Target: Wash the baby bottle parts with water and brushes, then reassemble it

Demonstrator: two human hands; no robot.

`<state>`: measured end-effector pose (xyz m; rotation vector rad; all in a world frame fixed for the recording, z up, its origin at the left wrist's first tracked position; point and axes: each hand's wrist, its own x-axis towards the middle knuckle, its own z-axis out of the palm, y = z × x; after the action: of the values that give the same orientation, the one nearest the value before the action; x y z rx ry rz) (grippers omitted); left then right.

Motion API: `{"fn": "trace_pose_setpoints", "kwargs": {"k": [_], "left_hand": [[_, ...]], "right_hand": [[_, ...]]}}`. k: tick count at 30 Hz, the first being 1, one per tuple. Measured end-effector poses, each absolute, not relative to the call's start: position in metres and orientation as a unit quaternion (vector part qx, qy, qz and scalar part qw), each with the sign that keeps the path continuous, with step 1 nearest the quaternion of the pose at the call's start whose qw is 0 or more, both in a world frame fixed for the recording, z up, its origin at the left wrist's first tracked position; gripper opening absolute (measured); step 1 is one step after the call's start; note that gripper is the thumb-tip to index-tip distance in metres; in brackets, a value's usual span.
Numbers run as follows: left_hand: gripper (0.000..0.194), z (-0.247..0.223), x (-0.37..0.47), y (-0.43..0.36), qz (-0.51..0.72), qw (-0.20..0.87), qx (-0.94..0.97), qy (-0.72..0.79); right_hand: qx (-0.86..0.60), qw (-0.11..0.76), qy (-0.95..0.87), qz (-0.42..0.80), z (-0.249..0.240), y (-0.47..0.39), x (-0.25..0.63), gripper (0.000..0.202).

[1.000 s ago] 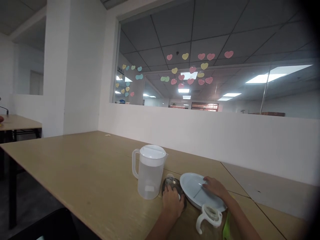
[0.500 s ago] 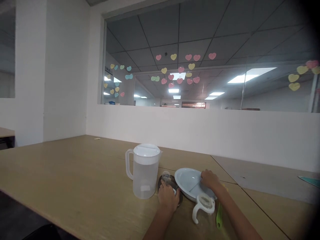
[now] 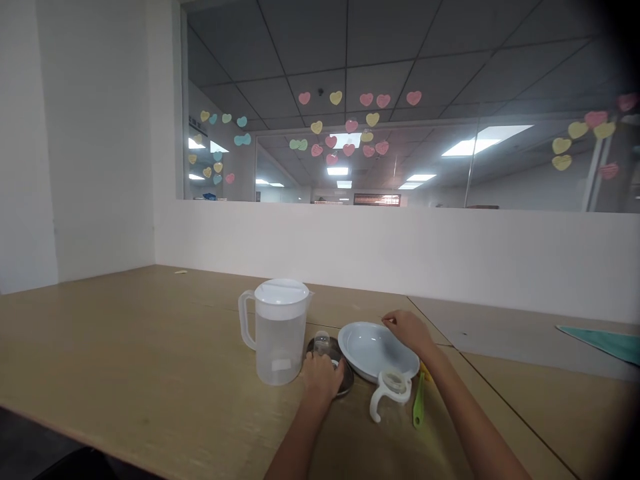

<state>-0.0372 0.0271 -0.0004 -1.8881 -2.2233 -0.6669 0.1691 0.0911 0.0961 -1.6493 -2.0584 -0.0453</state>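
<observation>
My left hand [image 3: 323, 379] reaches over a dark round dish [image 3: 345, 387], its thumb and fingers apart on top of it. At its fingertips stands a small clear domed piece [image 3: 323, 342], and a bit of white shows beside them. Above the back right rim of a pale blue-white bowl [image 3: 367, 350] is my right hand [image 3: 407, 330], fingertips pinched together. Whatever is in that pinch is too small to make out. Just in front of the bowl sits a clear container with a white hooked handle [image 3: 393, 387].
Left of the dish stands a translucent lidded pitcher [image 3: 280, 340]. A green-handled utensil [image 3: 419, 407] lies right of the clear container, something yellow [image 3: 425, 371] behind it. Teal cloth [image 3: 600, 340] lies far right. A white wall with a window [image 3: 280, 230] backs the table.
My right hand has lifted off the bowl's rim to just above it, fingertips pinched. My left hand stays at the dark dish, fingers drawn back slightly. The view has swung a little right.
</observation>
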Motion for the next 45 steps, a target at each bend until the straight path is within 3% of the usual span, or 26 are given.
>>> {"fn": "trace_pose_setpoints", "kwargs": {"k": [14,20,32,45], "left_hand": [[0.043,0.021,-0.043,0.025,-0.263,0.013,-0.611,-0.747],[0.029,0.025,-0.045,0.024,-0.282,-0.006,-0.626,-0.727],[0.029,0.006,-0.048,0.034,-0.234,-0.034,-0.639,-0.732],[0.024,0.020,-0.044,0.025,-0.396,0.010,-0.635,-0.663]], "right_hand": [[-0.547,0.377,-0.747,-0.007,0.101,0.102,0.154,0.030],[-0.523,0.420,-0.742,0.003,0.108,0.098,0.160,0.032],[-0.523,0.420,-0.742,0.005,0.107,0.099,0.161,0.031],[-0.529,0.428,-0.733,0.013,0.110,0.097,0.165,0.032]]}}
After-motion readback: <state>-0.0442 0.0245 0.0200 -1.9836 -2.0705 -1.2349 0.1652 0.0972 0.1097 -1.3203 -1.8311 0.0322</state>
